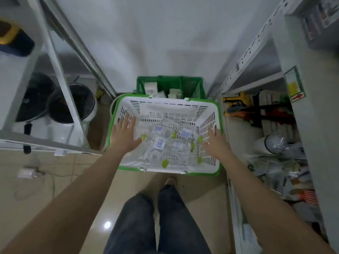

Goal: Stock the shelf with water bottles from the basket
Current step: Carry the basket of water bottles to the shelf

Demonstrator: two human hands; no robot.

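A white basket with a green rim (pixel 165 105) stands on the floor in front of me. Inside lie several clear water bottles (pixel 165 143) with lime-green caps and blue-white labels. My left hand (pixel 124 134) hovers over the basket's left side, fingers spread, holding nothing. My right hand (pixel 216 143) is spread over the right side, near the slotted wall, also holding nothing. White metal shelving (pixel 256 57) rises on the right.
A dark green basket (pixel 192 85) with white boxes sits behind the white one. On the left shelf unit (pixel 60 74) are black pans and a pot (pixel 73 105). The right lower shelves hold tools and packaged goods (pixel 275 143). My legs stand on tan floor tiles.
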